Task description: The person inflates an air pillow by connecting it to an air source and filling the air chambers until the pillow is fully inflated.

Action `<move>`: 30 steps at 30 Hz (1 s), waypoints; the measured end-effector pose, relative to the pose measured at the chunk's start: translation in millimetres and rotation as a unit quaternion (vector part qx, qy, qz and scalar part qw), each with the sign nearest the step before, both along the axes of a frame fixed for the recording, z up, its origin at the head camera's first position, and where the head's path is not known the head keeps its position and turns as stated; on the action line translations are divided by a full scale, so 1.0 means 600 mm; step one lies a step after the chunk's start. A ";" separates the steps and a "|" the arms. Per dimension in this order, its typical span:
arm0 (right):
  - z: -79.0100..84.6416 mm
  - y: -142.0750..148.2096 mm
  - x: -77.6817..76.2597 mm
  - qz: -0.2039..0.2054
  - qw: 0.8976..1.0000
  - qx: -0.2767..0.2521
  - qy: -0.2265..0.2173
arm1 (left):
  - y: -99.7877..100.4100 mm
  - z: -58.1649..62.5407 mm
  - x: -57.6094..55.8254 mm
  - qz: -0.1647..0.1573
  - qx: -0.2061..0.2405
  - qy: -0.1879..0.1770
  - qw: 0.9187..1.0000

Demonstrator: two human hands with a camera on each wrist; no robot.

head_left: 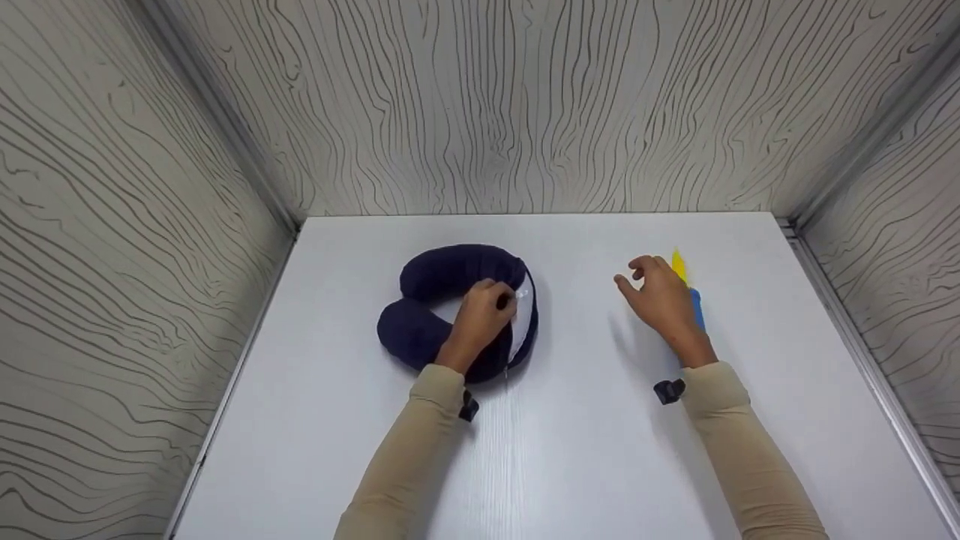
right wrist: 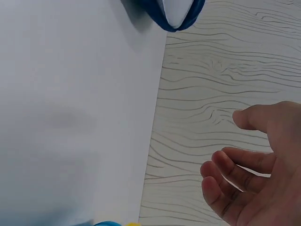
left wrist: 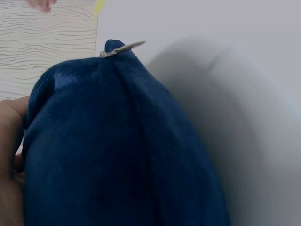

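Observation:
A navy U-shaped neck pillow [head_left: 439,270] lies on the white table, its open ends to the left. Along its right side the zipped cover gapes, baring a white inner [head_left: 523,319]. My left hand [head_left: 478,319] grips the cover's edge by this gap, with curled fingers and thumb. In the left wrist view a metal zipper pull [left wrist: 123,49] sticks out at the end of the seam. My right hand [head_left: 661,300] hovers to the right of the pillow, thumb and fingers apart and loosely bent, holding nothing.
Partly behind the right hand lies a blue thing [head_left: 698,309] with a pointed yellow piece [head_left: 679,264] at its far end. Wood-grain patterned panels [head_left: 525,105] enclose the table at the back and both sides.

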State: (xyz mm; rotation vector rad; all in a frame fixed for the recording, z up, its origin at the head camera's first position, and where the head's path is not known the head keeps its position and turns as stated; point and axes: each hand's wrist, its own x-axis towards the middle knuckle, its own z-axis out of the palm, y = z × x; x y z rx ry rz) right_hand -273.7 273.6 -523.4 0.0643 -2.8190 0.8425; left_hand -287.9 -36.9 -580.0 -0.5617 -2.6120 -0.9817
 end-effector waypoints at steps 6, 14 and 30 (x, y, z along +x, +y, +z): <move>0.009 -0.045 -0.005 0.026 1.000 -0.008 -0.003 | 0.016 0.004 0.002 0.002 -0.020 0.007 1.000; 0.012 -0.091 -0.015 0.066 0.998 0.002 -0.001 | 0.032 0.002 -0.003 -0.007 -0.017 -0.011 1.000; -0.037 -0.153 -0.025 0.142 0.989 -0.028 -0.038 | 0.036 0.000 -0.010 -0.019 -0.025 -0.043 0.999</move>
